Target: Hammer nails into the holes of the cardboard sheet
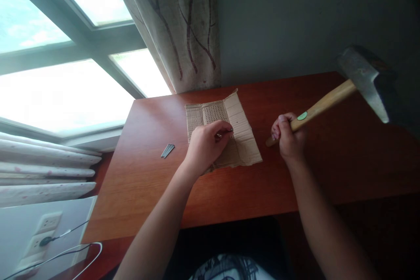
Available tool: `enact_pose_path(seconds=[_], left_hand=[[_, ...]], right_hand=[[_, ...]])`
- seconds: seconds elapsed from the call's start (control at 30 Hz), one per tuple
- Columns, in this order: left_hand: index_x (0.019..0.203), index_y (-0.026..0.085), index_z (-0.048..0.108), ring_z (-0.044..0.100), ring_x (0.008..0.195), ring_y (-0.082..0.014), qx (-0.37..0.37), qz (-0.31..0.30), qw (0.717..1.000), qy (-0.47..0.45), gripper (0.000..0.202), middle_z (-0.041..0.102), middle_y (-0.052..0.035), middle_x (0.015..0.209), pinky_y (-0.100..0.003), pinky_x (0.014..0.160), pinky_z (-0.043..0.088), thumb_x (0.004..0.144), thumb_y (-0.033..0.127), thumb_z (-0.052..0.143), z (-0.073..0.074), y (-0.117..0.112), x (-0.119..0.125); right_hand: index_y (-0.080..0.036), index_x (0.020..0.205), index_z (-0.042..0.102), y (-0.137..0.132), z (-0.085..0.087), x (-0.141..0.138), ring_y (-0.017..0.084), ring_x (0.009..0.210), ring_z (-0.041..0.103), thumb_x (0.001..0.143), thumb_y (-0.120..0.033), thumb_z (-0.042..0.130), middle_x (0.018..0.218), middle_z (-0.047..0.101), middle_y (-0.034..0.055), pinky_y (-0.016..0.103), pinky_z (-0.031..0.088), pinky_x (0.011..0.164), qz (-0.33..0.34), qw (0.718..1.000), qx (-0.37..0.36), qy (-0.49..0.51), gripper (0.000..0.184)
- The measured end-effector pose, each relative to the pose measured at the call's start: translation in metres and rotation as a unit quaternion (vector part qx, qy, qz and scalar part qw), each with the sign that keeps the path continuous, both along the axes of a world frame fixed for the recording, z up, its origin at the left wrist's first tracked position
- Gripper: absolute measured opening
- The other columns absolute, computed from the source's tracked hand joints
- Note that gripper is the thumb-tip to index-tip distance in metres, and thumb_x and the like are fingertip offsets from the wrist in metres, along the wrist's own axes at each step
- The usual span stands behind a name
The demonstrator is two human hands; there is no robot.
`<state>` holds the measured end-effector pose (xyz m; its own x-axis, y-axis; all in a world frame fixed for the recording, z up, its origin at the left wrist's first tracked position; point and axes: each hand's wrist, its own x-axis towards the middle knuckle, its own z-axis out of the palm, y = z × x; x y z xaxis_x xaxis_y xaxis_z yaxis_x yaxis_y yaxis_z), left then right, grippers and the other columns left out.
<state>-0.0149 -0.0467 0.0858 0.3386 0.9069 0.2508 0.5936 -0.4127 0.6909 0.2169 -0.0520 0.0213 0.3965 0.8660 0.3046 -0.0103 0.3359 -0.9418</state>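
Observation:
My right hand (289, 138) is wrapped round the lower part of a wooden handle, holding a hammer (323, 104) with its metal head raised at the upper right. Over a creased piece of cardboard (246, 140), my left hand (210, 142) is closed in a pinch. A small dark tip, which looks like a nail (231, 130), shows at its fingertips; the rest of it is hidden. Rows of small dark holes or dots (214, 113) mark the cardboard beyond this hand. A small bundle of nails (168, 151) lies to the left of the cardboard.
The cardboard lies on a reddish-brown wooden table (157, 197). Behind it hangs a patterned curtain (197, 22) beside a bright window (59, 92). At the lower left, cables (75, 227) run from a wall socket (44, 236) near the table's edge.

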Motion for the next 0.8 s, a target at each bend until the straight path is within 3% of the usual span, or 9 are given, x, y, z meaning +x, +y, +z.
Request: enact_pose_path(seconds=[0.33, 0.6, 0.8], left_hand=[[0.086, 0.020, 0.071, 0.064, 0.061, -0.0090, 0.022, -0.005, 0.999, -0.033, 0.004, 0.072, 0.0027, 0.073, -0.019, 0.061, 0.050, 0.085, 0.018, 0.068, -0.011, -0.001, 0.000], [0.088, 0.020, 0.074, 0.067, 0.069, -0.0103, 0.058, -0.006, 0.998, -0.036, 0.007, 0.076, 0.0012, 0.081, -0.021, 0.066, 0.051, 0.085, 0.016, 0.069, -0.020, 0.001, 0.000], [0.090, 0.022, 0.075, 0.068, 0.070, -0.0123, 0.061, 0.007, 0.998, -0.023, 0.008, 0.076, 0.0012, 0.083, -0.023, 0.066, 0.052, 0.085, 0.018, 0.070, -0.022, 0.003, -0.001]], right_hand=[[-0.023, 0.071, 0.045, 0.000, 0.000, 0.001, 0.008, 0.043, 0.040, 0.093, -0.043, 0.062, 0.052, 0.042, -0.0073, 0.023, 0.033, 0.043, 0.009, 1.000, 0.004, -0.001, 0.035], [-0.023, 0.073, 0.045, -0.001, -0.001, 0.001, 0.009, 0.043, 0.039, 0.095, -0.051, 0.055, 0.053, 0.042, -0.0067, 0.022, 0.032, 0.041, 0.012, 1.000, -0.007, -0.027, 0.037], [-0.024, 0.083, 0.047, -0.004, 0.000, 0.002, 0.007, 0.041, 0.035, 0.093, -0.049, 0.061, 0.057, 0.047, -0.0073, 0.021, 0.026, 0.037, 0.052, 0.998, -0.020, -0.008, 0.030]])
